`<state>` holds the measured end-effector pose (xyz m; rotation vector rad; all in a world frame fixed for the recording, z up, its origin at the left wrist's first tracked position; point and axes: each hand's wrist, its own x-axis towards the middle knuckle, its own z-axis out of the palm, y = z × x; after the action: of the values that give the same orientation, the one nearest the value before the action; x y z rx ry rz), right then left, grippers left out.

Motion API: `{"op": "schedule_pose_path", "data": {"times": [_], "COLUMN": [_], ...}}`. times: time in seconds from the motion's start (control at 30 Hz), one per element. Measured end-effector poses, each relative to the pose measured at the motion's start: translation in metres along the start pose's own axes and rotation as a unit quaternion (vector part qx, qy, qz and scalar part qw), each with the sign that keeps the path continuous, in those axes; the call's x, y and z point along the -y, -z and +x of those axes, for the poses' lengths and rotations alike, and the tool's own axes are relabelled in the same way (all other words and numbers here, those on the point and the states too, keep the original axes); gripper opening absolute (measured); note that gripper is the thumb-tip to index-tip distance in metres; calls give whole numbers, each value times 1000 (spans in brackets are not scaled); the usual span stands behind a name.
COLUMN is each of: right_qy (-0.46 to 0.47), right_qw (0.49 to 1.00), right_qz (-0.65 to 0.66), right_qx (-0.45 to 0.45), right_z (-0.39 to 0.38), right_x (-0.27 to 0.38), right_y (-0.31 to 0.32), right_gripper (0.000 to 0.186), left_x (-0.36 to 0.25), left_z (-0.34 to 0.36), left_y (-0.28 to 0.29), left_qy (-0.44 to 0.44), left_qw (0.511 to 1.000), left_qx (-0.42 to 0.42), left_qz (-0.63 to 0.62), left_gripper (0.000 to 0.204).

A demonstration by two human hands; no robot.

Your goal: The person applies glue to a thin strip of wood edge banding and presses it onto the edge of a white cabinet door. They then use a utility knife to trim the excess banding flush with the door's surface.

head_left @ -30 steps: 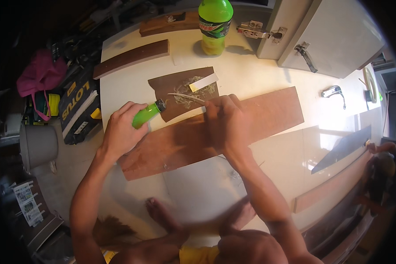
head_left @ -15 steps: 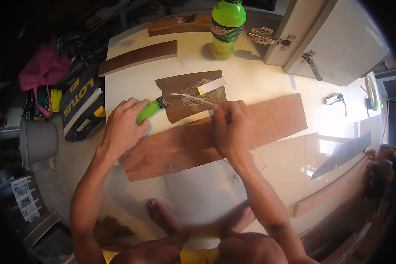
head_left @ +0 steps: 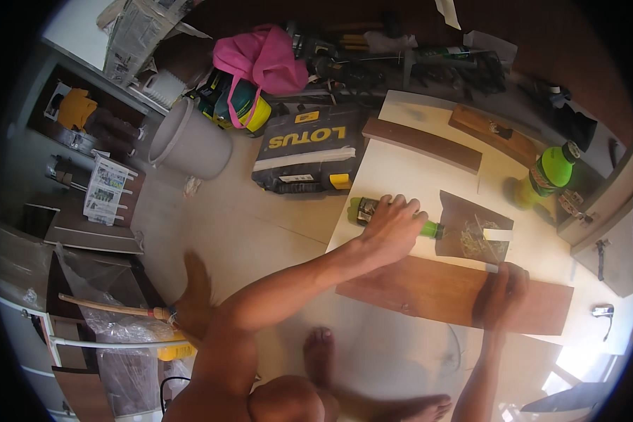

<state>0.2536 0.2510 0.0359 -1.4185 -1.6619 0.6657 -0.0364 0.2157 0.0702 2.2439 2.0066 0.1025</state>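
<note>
My left hand (head_left: 390,235) grips a small green bottle (head_left: 364,211) lying sideways, its dark capped end pointing right at a brown square piece (head_left: 456,214). Pale shavings and a short white strip (head_left: 497,235) sit on that piece. My right hand (head_left: 505,295) has curled fingers at the upper edge of a long reddish wooden board (head_left: 415,288); whatever lies between its fingertips is too small to make out. Board and square piece both rest on a cream panel (head_left: 352,250). A larger green bottle (head_left: 552,169) stands beyond them at the right.
Two wooden strips (head_left: 422,144) (head_left: 485,130) lie along the panel's far side. A toolbox (head_left: 302,158), grey bucket (head_left: 190,144) and pink bag (head_left: 260,60) sit to the left. A broom (head_left: 112,306) and plastic sheeting are at lower left, a cabinet door (head_left: 605,257) at right.
The view has swung left, shifting the panel and both hands rightward in the picture and revealing more floor, toolbox and bucket. My left hand keeps hold of the small bottle.
</note>
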Motion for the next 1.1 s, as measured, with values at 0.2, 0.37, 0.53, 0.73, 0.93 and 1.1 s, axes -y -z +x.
{"op": "schedule_pose_path", "data": {"times": [0.2,0.37,0.53,0.73,0.93,1.1], "right_qy": [-112,-69,21,13,67,87], "right_qw": [991,995,999,996,997,995], "right_qz": [63,29,35,56,-1,-38], "right_qx": [43,57,31,64,22,18], "right_z": [0,8,3,-14,-16,-28], "right_x": [-28,-10,28,13,27,25], "right_y": [13,33,7,-7,-11,-29], "right_gripper": [19,16,7,12,14,15], "left_x": [-1,-1,7,1,1,-3], "left_z": [3,16,3,12,14,15], "left_y": [-4,-16,5,1,7,9], "left_qy": [-14,-45,-9,-23,9,16], "left_qw": [999,994,998,998,999,1000], "left_qx": [-29,-87,-39,-48,-23,-14], "left_qz": [-7,-52,-50,-40,-25,-11], "left_gripper": [37,34,46,43,44,46]}}
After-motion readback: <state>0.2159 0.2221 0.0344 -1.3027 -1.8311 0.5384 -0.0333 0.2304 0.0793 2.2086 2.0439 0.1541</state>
